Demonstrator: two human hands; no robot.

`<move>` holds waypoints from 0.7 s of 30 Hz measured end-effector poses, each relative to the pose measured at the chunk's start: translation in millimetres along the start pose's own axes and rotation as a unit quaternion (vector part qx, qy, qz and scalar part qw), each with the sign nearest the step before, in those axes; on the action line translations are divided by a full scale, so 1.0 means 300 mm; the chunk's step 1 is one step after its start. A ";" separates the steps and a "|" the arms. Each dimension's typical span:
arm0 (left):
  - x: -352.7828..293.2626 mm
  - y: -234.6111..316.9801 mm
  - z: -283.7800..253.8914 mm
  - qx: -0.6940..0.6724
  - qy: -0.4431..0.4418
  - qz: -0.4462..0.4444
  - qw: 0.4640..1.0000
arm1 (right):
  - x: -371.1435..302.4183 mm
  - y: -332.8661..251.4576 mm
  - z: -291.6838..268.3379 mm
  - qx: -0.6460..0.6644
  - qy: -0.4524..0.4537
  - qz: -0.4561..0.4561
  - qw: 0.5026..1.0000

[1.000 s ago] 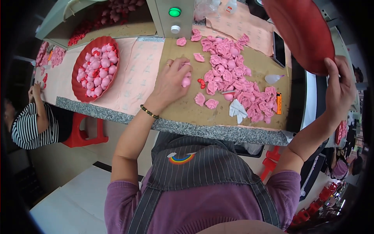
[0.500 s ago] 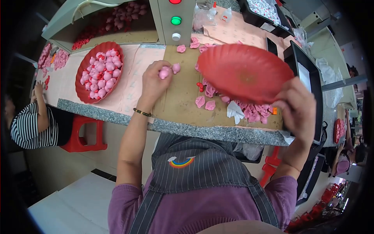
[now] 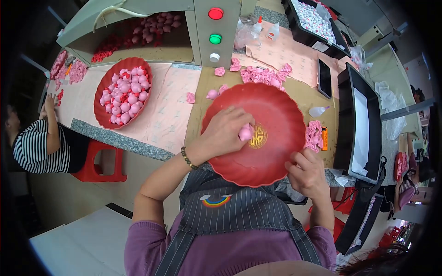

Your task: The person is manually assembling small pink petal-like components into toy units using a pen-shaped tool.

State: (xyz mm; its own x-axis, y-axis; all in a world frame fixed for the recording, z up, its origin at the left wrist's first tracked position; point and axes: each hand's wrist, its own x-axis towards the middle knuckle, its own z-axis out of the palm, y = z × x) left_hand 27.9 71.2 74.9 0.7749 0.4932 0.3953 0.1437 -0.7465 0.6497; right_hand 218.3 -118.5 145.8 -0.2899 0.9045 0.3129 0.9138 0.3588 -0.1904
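A wide red scalloped dish (image 3: 281,117) with a gold emblem lies at the table's front edge, reaching over it toward my apron. At its right rim, my right hand (image 3: 307,171) is closed with bent fingers on the edge. My left hand (image 3: 225,131) reaches over the dish with a small round pink piece (image 3: 246,132) in its fingertips. Just beyond the dish lie a loose pink ball (image 3: 212,94) and a heap of crumpled pink pieces (image 3: 262,74). More pink pieces (image 3: 314,135) sit by its right side.
A second red dish (image 3: 99,99) full of pink balls stands at left, before a grey machine (image 3: 175,5) with an opening. To the right are a phone (image 3: 324,78), a small bottle (image 3: 318,111) and a black tray (image 3: 343,138). Someone in a striped shirt (image 3: 32,146) sits far left.
The red dish has come down from its raised, tilted hold to the table's front, with my right hand. My left hand has moved right, over the dish, with a pink piece.
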 end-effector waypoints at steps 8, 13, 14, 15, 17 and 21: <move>0.158 -0.032 -0.078 -0.160 -0.080 0.114 0.977 | -0.111 0.019 -0.033 0.023 0.012 0.124 0.992; 0.302 -0.251 0.025 0.032 0.039 -0.015 0.999 | -0.133 0.035 -0.049 0.016 -0.001 0.136 0.991; 0.321 -0.273 0.048 0.032 0.039 -0.015 0.999 | -0.134 0.036 -0.050 0.016 -0.001 0.136 0.991; 0.337 -0.293 0.069 0.086 0.035 0.025 0.995 | -0.133 0.036 -0.051 0.011 0.001 0.131 0.991; 0.352 -0.323 0.094 0.138 0.027 0.067 0.988 | -0.129 0.035 -0.051 0.006 0.004 0.130 0.992; 0.348 -0.328 0.094 0.167 -0.054 0.061 0.983 | -0.133 0.046 -0.052 0.005 0.009 0.130 0.992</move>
State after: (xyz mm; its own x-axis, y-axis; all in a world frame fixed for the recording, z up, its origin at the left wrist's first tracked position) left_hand 112.1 183.5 33.9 0.8574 0.3542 0.3734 0.2256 -0.9108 0.3459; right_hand 246.9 -153.3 145.3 -0.0407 0.9626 0.2680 0.9544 0.1168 -0.2749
